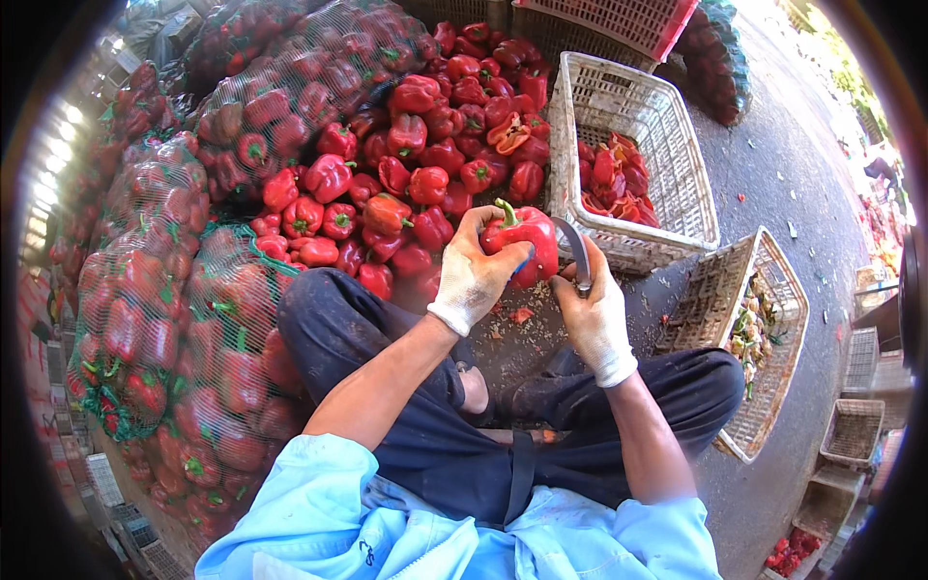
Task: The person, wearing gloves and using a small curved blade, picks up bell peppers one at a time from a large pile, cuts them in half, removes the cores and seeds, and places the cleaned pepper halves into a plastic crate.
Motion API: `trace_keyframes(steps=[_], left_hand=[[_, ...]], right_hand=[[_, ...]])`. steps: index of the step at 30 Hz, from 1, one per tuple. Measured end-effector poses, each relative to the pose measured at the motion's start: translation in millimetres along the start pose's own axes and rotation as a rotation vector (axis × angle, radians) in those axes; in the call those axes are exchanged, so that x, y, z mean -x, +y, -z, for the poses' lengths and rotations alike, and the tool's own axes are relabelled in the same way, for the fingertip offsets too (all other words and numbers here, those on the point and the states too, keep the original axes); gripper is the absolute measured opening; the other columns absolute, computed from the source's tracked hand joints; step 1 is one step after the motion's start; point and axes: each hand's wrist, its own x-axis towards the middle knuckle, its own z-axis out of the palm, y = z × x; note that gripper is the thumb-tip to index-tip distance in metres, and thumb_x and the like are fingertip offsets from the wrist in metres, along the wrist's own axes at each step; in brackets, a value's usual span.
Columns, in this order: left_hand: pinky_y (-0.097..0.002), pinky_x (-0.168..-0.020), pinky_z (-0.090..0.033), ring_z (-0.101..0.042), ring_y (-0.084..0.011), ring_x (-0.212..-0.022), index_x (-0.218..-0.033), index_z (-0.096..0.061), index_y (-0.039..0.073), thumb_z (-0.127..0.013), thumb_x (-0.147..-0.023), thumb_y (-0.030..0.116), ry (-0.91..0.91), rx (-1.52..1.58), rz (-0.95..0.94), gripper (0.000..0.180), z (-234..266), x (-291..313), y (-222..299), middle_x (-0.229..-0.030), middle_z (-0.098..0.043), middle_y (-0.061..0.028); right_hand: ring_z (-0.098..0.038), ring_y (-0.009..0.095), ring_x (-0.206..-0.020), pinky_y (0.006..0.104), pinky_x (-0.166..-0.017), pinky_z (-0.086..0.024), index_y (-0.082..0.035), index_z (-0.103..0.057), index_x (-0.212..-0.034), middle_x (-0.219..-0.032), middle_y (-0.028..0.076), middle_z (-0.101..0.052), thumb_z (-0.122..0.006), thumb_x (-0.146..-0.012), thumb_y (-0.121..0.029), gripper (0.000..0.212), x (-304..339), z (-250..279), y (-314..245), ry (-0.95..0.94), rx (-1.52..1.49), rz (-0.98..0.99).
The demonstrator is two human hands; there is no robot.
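A whole red bell pepper [531, 242] with a green stem is gripped in my left hand [473, 266], which wears a stained white glove. My right hand [592, 307], gloved the same way, is closed round the handle of a curved knife [574, 248]. The blade arcs up beside the pepper's right side; I cannot tell whether it touches. Both hands are above the ground in front of my crossed legs. Beyond them lies a big heap of loose red bell peppers [430, 184], one of them split open.
A pale plastic crate [677, 145] holding cut red pepper pieces [619, 179] stands at the far right. Nearer, a tilted crate [773, 372] holds stems and cores [754, 333]. Mesh sacks of peppers [232, 358] crowd the left side. Scraps litter the ground [522, 333].
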Motion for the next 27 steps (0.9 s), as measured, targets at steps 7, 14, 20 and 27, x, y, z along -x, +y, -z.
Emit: trace_keyframes(steps=[7,14,20,27], left_hand=[[-0.0332,-0.097,-0.058,-0.072,-0.0169,-0.105,-0.130,-0.064,0.000,-0.090,-0.084,0.016,0.045,-0.213,-0.074,0.055,-5,8,17,-0.115,-0.075,-0.0110],[-0.0365,-0.088,-0.062,-0.078,-0.0234,-0.097,-0.128,-0.064,0.001,-0.087,-0.085,0.017,0.114,-0.311,-0.244,0.051,-9,8,20,-0.108,-0.078,-0.0163],[-0.0246,-0.082,-0.055,-0.066,-0.0086,-0.088,-0.120,-0.067,0.001,-0.085,-0.094,0.011,0.241,0.447,0.134,0.033,13,-25,10,-0.100,-0.072,-0.0033],[-0.0247,-0.080,-0.055,-0.065,-0.0072,-0.091,-0.118,-0.069,0.001,-0.086,-0.092,0.013,0.034,0.226,0.159,0.033,8,-4,5,-0.102,-0.072,-0.0024]], right_hand=[[-0.074,0.042,-0.116,0.0449,-0.097,-0.057,-0.002,-0.047,-0.159,-0.126,0.030,-0.072,-0.059,-0.098,0.001,0.062,3,-16,20,-0.003,0.288,0.098],[-0.072,0.050,-0.104,0.0534,-0.087,-0.057,-0.006,-0.051,-0.153,-0.112,0.031,-0.073,-0.060,-0.094,0.005,0.060,-5,-41,29,0.131,0.327,0.220],[-0.074,0.044,-0.092,0.0522,-0.084,-0.058,-0.005,-0.067,-0.133,-0.100,0.025,-0.076,-0.068,-0.095,-0.003,0.038,39,-28,88,-0.097,0.443,-0.039],[-0.065,0.009,-0.110,0.0273,-0.097,-0.051,0.001,-0.065,-0.144,-0.124,0.005,-0.074,-0.075,-0.107,-0.032,0.050,-18,6,25,-0.107,-0.197,-0.074]])
